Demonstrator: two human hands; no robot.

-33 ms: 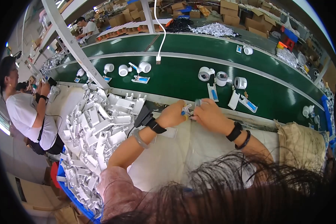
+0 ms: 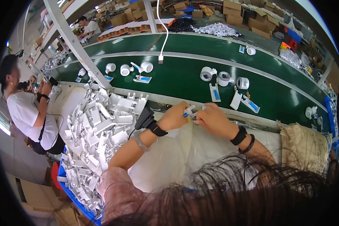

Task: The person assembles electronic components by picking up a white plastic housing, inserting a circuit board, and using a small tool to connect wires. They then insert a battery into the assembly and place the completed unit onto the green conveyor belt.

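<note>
Over the near edge of the green conveyor, both of my hands meet at chest height. My left hand (image 2: pixel 174 116) is closed on a small white plastic part (image 2: pixel 190 110) with a bit of blue beside its fingertips. From the other side my right hand (image 2: pixel 217 121) pinches, its fingertips against the same part. Something pale shows just behind the right fingers, mostly hidden. Left of my left forearm, a large heap of white plastic housings (image 2: pixel 98 128) fills a blue bin (image 2: pixel 73 201).
On the green conveyor belt (image 2: pixel 177 81) lie round white heads (image 2: pixel 224 79) joined to flat white pieces with blue inside. A white cable (image 2: pixel 164 34) hangs over it. A brown sack (image 2: pixel 307 147) stands at right. A co-worker (image 2: pixel 30 109) stands at left, another person (image 2: pixel 89 27) farther back.
My right hand has turned slightly, and the pale piece at its fingertips is now more hidden. My left hand keeps its grip in nearly the same place.
</note>
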